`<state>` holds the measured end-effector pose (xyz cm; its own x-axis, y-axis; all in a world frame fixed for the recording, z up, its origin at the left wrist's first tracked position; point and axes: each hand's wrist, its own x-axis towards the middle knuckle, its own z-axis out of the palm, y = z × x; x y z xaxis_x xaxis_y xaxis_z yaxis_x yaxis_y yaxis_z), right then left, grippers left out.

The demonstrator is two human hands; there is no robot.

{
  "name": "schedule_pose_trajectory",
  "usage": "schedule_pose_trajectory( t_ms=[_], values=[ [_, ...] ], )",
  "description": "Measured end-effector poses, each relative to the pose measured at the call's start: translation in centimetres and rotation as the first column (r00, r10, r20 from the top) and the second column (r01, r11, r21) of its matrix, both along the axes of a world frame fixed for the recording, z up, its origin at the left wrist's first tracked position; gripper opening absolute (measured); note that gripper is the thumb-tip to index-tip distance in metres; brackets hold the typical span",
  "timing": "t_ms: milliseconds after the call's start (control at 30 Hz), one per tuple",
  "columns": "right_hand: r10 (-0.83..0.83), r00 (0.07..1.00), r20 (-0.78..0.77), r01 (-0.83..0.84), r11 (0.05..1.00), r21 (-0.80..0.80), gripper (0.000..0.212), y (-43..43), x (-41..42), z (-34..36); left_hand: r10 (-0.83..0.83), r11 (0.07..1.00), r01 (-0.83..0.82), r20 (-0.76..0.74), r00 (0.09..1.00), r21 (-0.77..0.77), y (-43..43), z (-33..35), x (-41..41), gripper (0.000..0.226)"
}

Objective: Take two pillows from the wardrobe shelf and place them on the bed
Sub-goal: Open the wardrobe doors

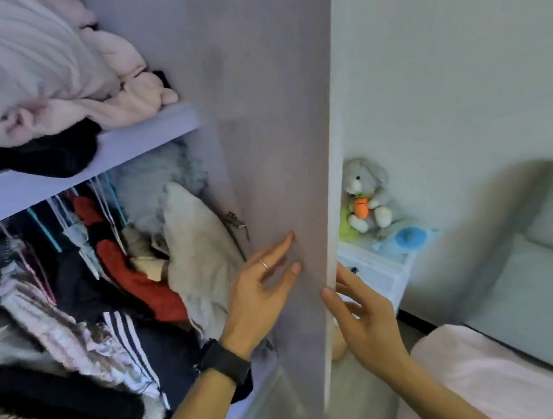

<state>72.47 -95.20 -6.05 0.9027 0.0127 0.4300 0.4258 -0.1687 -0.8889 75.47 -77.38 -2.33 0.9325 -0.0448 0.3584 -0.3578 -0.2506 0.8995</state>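
A white pillow [10, 64] lies on the wardrobe shelf [129, 140] at the upper left, on top of pink and black folded fabric. The wardrobe door [270, 141] stands open in the middle of the view. My left hand [263, 286] lies with straight fingers against the door's inner face. My right hand [355, 307] is at the door's outer edge, thumb on the edge and fingers behind it. The bed [494, 381] with a pale pink cover is at the lower right.
Below the shelf hang several clothes [111, 280], with a beige cushion [200, 252] leaning by the door hinge. A white nightstand [374, 267] with a grey plush rabbit [366, 195] stands beyond the door. A grey padded headboard [547, 240] rises at the right.
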Motion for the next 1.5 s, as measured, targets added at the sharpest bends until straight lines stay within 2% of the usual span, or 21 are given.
schedule_pose_trajectory(
  t_ms=[100,233,400,600,700,833,1000,1167,1300,1500],
  values=[
    [-0.134,0.99,-0.042,0.136,0.989,0.062,0.046,-2.7,1.0,0.2,0.016,0.956,-0.055,0.138,0.99,0.289,-3.7,-1.4,2.2,0.067],
    [-0.206,0.974,-0.098,0.213,0.974,0.071,0.048,-6.6,3.6,1.2,-0.012,0.855,-0.102,0.215,0.976,0.508,-8.3,-3.2,4.9,0.096],
    [-0.278,0.955,-0.104,0.273,0.96,-0.057,0.049,-8.9,6.2,1.9,0.005,0.788,-0.14,0.221,0.975,0.6,-11.6,-4.7,6.9,0.106],
    [-0.337,0.936,-0.098,0.327,0.939,-0.103,0.055,-8.2,6.3,1.4,0.036,0.754,-0.195,0.257,0.966,0.627,-11.8,-5.5,7.3,0.11],
    [-0.337,0.932,-0.134,0.339,0.941,-0.007,0.058,-7.5,5.1,-0.3,-0.004,0.722,-0.173,0.254,0.967,0.67,-10.1,-5.7,7.3,0.099],
    [-0.407,0.901,-0.147,0.406,0.913,-0.042,0.054,-5.8,2.7,-3.8,0.116,0.672,-0.183,0.142,0.983,0.717,-6.0,-7.2,6.3,0.052],
    [-0.252,0.951,-0.182,0.202,0.946,-0.255,0.041,-1.7,2.2,-6.9,0.329,0.678,-0.221,-0.019,0.944,0.701,0.2,-9.7,2.4,0.04],
    [0.089,0.974,-0.209,-0.162,0.917,-0.364,0.033,4.6,4.6,-6.2,0.497,0.61,-0.327,-0.028,0.867,0.721,5.7,-8.2,-0.3,0.035],
    [0.26,0.955,-0.143,-0.296,0.872,-0.39,0.031,10.2,8.2,-2.5,0.636,0.525,-0.498,0.071,0.768,0.69,9.9,-3.4,-1.3,0.03],
    [0.417,0.901,0.117,-0.357,0.868,-0.346,0.03,18.3,13.6,8.7,0.761,0.281,-0.757,0.344,0.551,0.59,15.9,8.6,-1.8,0.022]
  ],
)
